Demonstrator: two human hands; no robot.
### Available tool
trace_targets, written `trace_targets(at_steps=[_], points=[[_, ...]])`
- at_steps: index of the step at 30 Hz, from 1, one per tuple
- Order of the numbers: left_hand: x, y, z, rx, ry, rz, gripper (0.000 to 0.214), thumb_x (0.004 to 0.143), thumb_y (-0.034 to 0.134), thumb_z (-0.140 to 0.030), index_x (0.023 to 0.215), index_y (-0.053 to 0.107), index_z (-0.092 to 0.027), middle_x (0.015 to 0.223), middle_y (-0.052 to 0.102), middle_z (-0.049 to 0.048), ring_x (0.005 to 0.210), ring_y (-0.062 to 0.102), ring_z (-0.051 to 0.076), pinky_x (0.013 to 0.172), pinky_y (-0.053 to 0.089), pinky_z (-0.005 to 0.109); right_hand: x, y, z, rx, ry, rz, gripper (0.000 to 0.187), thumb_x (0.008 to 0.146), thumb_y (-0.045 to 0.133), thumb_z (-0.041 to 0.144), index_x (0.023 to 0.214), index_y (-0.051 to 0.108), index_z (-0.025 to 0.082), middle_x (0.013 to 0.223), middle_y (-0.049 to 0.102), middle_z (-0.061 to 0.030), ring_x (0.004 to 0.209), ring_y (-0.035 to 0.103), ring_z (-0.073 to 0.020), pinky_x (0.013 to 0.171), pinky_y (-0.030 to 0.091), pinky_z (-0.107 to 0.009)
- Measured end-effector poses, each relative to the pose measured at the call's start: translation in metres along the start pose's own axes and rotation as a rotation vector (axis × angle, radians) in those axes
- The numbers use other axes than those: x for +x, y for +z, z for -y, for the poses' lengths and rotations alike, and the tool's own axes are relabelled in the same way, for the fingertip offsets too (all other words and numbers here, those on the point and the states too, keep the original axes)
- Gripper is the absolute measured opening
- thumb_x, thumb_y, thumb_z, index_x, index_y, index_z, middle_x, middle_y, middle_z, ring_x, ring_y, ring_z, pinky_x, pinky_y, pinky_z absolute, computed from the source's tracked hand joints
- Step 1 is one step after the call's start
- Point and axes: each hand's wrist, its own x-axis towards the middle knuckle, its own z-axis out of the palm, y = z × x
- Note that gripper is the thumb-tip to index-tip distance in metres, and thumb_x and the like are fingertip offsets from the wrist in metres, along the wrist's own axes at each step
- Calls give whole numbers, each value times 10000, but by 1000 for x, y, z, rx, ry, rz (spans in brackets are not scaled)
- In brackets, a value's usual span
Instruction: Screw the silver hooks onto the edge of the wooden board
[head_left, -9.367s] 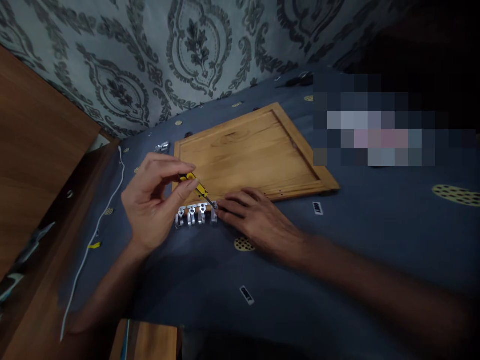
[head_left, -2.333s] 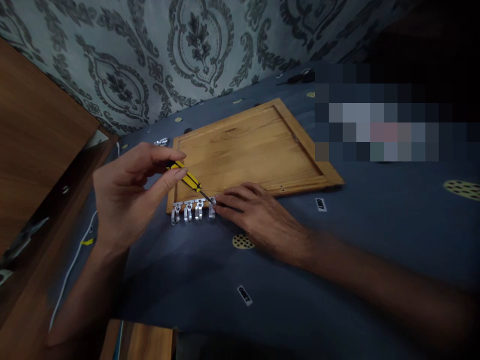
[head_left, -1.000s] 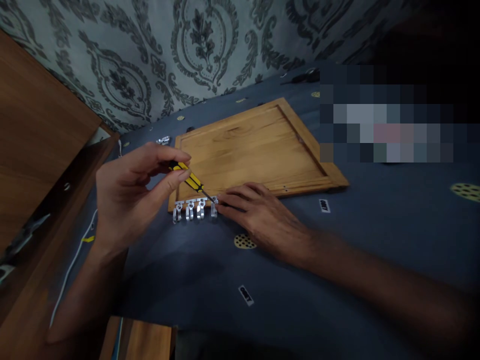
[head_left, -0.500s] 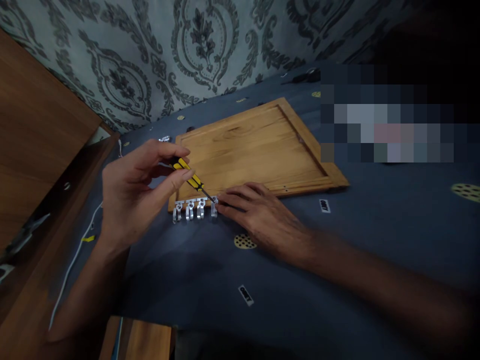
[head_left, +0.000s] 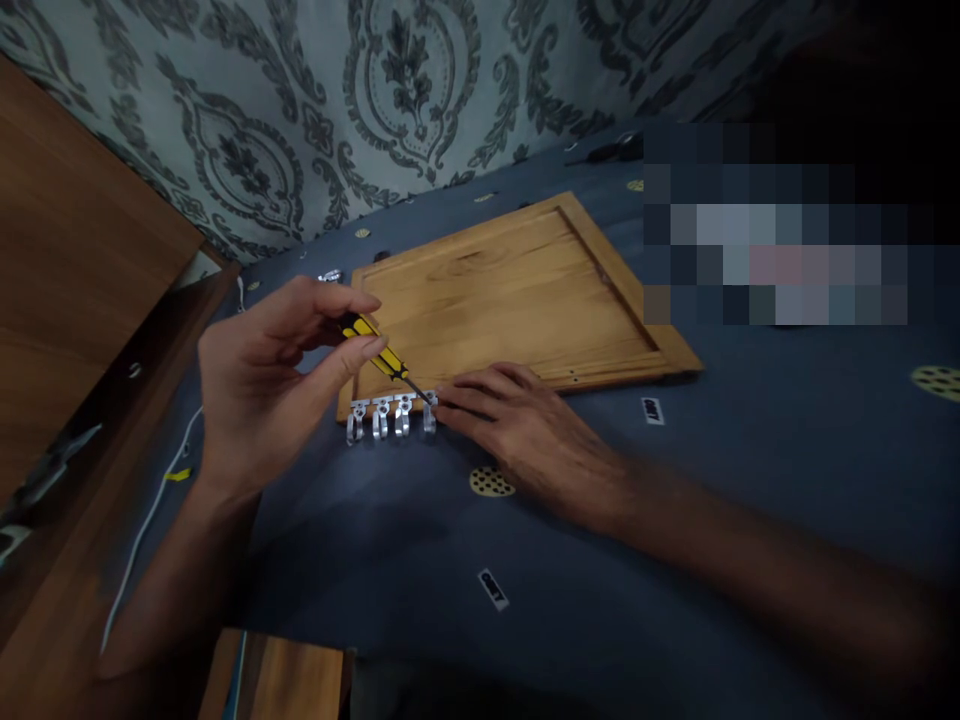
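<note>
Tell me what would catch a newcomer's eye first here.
Probably the yellow-and-black screwdriver in the left hand, angled down to the row of metal hooks. Next, perhaps the framed wooden panel at centre, with those hooks along its near edge; behind it, the ornate patterned backdrop.

Patterned wall covering (head_left: 409, 85) and printed blue sheet (head_left: 600, 600) suggest a home.

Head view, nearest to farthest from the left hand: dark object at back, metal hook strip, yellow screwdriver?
1. Yellow screwdriver: in the left hand.
2. Metal hook strip: at the wooden board's near edge.
3. Dark object: beyond the board, back right.
</note>
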Motion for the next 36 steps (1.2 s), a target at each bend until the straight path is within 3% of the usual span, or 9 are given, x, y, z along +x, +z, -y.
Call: trace_targets(at_steps=[11,18,24,36], points=[[-1,-3,-2,21,9,30,272,787,785,-115,1014,774,-263,904,763,-59,785,714,84,757,615,174,1,0,-1,14,-7,1,306,944,530,98,1205,676,158,1285,701,-115,1192,569,-295,1001,437,-495],[3,-7,-2,104,147,105,226,837,759,-116,1042,764,-212,909,767,-49,775,692,50,735,572,117,1,0,0,9,-7,8,300,945,538,95,1204,673,165,1275,706,-103,1181,573,-290,993,436,-482],[5,-9,-1,109,217,137,221,860,744,-113,1072,751,-176,873,760,-35,787,684,47,738,544,133,1,0,0,2,-20,-8,285,940,559,105,1194,674,162,1252,713,-109,1159,580,-289,977,436,-474],[4,-12,-4,110,247,189,322,841,753,-82,1119,741,-244,977,779,-43,864,726,81,832,601,179,1,-1,1,0,-11,12,297,946,542,104,1204,670,176,1253,714,-102,1162,581,-286,982,436,-485]])
